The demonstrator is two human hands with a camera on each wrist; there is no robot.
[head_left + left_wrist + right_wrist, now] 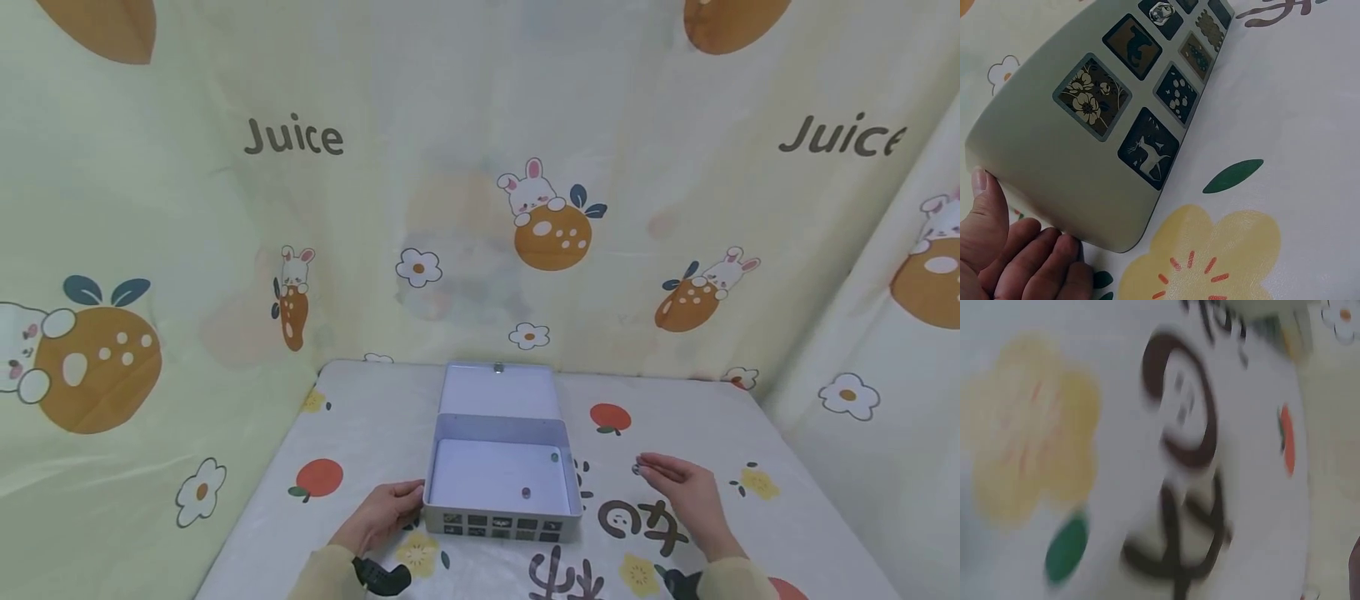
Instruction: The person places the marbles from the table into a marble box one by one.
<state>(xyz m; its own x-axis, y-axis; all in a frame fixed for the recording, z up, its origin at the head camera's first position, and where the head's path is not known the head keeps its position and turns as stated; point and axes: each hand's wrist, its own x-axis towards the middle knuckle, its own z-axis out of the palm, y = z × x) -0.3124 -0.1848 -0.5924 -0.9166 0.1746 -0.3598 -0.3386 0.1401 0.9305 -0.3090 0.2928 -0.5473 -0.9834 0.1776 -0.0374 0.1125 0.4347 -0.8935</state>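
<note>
Our left hand grips the hinged-lid box by its left side; right of it, our right hand pinches a small shiny piece. Best we pinch firmly, box steady.

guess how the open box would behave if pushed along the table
The box looks stiff, judging by its straight edges. Low and wide, it seems unlikely to tip, though its open lid may wobble. The two small pieces loose inside could slide about.

White flower-and-fruit-print tablecloth, an open pale box directly on it
</note>
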